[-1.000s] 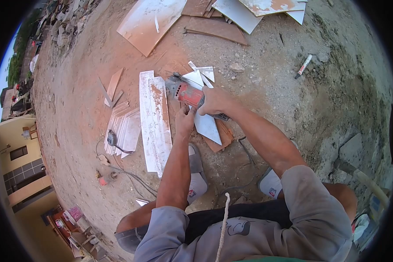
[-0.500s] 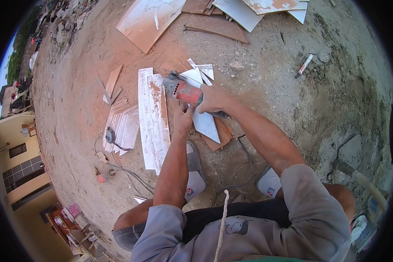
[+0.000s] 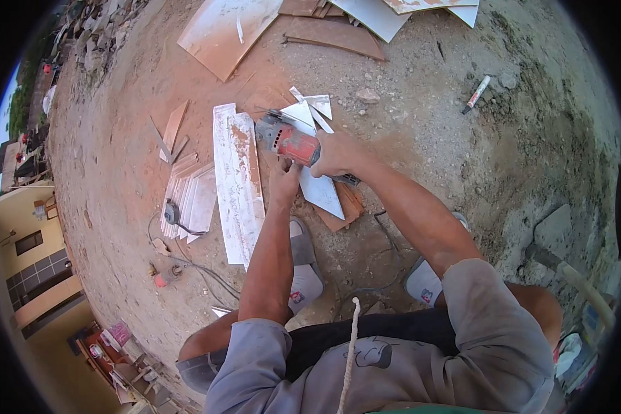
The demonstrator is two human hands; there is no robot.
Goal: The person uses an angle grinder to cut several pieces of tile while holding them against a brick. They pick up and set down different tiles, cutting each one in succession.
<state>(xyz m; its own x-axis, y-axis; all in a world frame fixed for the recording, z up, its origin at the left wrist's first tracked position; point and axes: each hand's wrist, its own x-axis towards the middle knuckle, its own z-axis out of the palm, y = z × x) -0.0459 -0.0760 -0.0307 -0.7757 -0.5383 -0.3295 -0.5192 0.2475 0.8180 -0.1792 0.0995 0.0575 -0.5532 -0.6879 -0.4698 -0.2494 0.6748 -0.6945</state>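
Observation:
My right hand [image 3: 334, 153] is wrapped round the rear of a red-and-grey angle grinder [image 3: 297, 145], whose grey head points left. Just below the tool, my left hand [image 3: 283, 183] is closed, its fingertips partly hidden under the grinder. A white tile piece [image 3: 322, 196] with a slanted end lies right beside that hand, on top of a brown tile [image 3: 352, 207]. Long white tile strips [image 3: 231, 186] lie to the left of my left hand. Beyond the grinder are narrow white offcuts [image 3: 319, 105]. The cutting disc is hard to make out.
Fanned tile strips [image 3: 190, 200] lie at left, near a second red tool [image 3: 167, 276] and its cable [image 3: 214, 276]. Large tiles [image 3: 228, 34] rest at the far side. A marker-like tube [image 3: 476, 94] lies at right, and a wooden handle [image 3: 586, 293] at lower right.
The view has shifted slightly, so the ground and tiles appear a little further left and up. My left hand sits slightly further left against the grinder; my right hand keeps its hold.

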